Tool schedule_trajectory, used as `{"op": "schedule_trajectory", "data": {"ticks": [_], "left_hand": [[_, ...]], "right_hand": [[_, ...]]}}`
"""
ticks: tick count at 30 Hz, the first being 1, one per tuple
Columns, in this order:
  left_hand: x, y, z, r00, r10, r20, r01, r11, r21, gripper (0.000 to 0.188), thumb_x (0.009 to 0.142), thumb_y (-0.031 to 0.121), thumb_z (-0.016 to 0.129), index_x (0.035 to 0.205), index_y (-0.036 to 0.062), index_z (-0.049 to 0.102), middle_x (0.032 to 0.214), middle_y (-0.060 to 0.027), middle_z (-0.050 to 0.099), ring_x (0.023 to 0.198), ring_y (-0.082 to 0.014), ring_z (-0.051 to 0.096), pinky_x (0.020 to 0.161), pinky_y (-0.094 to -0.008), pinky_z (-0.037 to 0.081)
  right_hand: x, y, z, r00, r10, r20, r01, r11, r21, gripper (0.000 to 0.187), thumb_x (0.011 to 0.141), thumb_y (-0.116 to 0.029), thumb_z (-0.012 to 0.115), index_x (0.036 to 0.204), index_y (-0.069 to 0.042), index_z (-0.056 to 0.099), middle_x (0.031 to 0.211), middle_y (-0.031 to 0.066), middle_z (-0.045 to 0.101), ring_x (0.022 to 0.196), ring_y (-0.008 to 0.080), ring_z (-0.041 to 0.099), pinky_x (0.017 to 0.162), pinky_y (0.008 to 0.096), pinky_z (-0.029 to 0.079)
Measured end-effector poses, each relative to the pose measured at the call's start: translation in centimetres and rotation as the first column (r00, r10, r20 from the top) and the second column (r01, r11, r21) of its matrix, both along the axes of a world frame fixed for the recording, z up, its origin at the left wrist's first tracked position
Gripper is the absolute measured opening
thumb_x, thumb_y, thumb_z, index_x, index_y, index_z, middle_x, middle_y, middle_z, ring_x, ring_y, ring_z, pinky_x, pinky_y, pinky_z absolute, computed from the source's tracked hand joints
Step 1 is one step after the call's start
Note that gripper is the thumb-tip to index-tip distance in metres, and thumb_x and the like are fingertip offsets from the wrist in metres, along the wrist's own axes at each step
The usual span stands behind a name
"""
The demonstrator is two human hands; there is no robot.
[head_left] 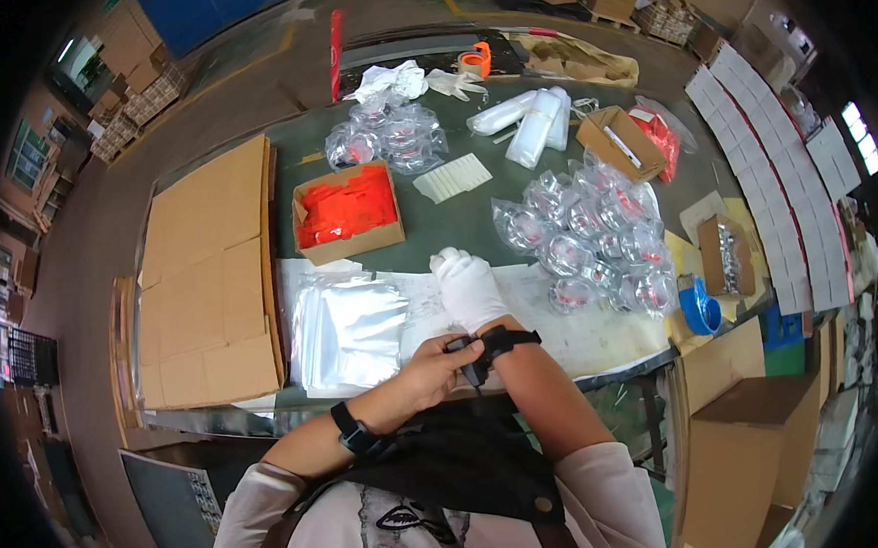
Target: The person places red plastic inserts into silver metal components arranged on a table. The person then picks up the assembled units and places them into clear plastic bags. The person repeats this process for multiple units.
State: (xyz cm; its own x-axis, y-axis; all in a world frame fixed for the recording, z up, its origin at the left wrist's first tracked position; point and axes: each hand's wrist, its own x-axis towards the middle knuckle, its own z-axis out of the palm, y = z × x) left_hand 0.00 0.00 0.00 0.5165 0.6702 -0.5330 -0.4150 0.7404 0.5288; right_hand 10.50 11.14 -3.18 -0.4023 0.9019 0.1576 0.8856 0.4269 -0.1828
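Note:
My left hand point(427, 373) is bare and closed, its thumb and fingers gripping a small black device point(473, 372) at my right wrist. The device sits against the black wrist strap point(506, 342). In a white glove, my right hand point(468, 287) is curled into a fist over the paper-covered front of the table; nothing shows in it. Left of my hands lies a stack of clear plastic bags point(348, 334). Beyond that stands an open cardboard box of red packets point(349, 211). To the right is a pile of round, shiny items in clear bags point(597, 237).
Flattened cardboard point(209, 274) covers the table's left side. Toward the back are another bagged pile point(386, 135), white gloves point(394, 79), an orange tape dispenser point(475, 60) and plastic-wrapped rolls point(537, 126). A blue tape roll point(698, 305) and open carton point(744, 464) stand right.

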Motion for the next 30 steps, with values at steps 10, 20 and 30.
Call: {"op": "schedule_trajectory", "data": {"ticks": [10, 20, 30], "left_hand": [[0.6, 1.1, 4.2, 0.996, 0.078, 0.04, -0.081, 0.994, 0.078, 0.031, 0.094, 0.013, 0.062, 0.118, -0.0016, 0.05, 0.107, -0.0108, 0.061, 0.092, -0.02, 0.065, 0.085, -0.0337, 0.058], [-0.5, 0.8, 4.8, 1.0, 0.006, -0.028, 0.0, 0.981, 0.194, 0.032, 0.09, 0.013, 0.068, 0.117, 0.001, 0.053, 0.101, -0.0086, 0.061, 0.088, -0.0171, 0.064, 0.077, -0.0304, 0.056], [-6.9, -0.1, 2.4, 0.934, -0.098, -0.344, 0.244, 0.879, 0.411, 0.051, 0.092, 0.018, 0.065, 0.135, 0.0072, 0.039, 0.123, -0.011, 0.055, 0.108, -0.0172, 0.057, 0.087, -0.0339, 0.051]], "right_hand": [[0.0, 4.7, 3.5, -0.309, -0.486, -0.817, 0.141, 0.826, -0.545, 0.016, 0.088, 0.004, 0.05, 0.101, -0.002, 0.056, 0.089, 0.0108, 0.061, 0.074, 0.0246, 0.061, 0.069, 0.0341, 0.055], [0.5, 3.3, 5.7, -0.77, -0.615, -0.17, -0.545, 0.772, -0.328, 0.018, 0.088, 0.004, 0.051, 0.105, -0.002, 0.052, 0.095, 0.0159, 0.059, 0.079, 0.0284, 0.059, 0.066, 0.0368, 0.052], [-1.6, 5.6, 5.8, 0.09, -0.364, -0.927, -0.019, 0.93, -0.367, 0.016, 0.097, -0.009, 0.053, 0.107, 0.001, 0.059, 0.09, 0.0078, 0.063, 0.069, 0.0118, 0.062, 0.062, 0.0238, 0.053]]}}
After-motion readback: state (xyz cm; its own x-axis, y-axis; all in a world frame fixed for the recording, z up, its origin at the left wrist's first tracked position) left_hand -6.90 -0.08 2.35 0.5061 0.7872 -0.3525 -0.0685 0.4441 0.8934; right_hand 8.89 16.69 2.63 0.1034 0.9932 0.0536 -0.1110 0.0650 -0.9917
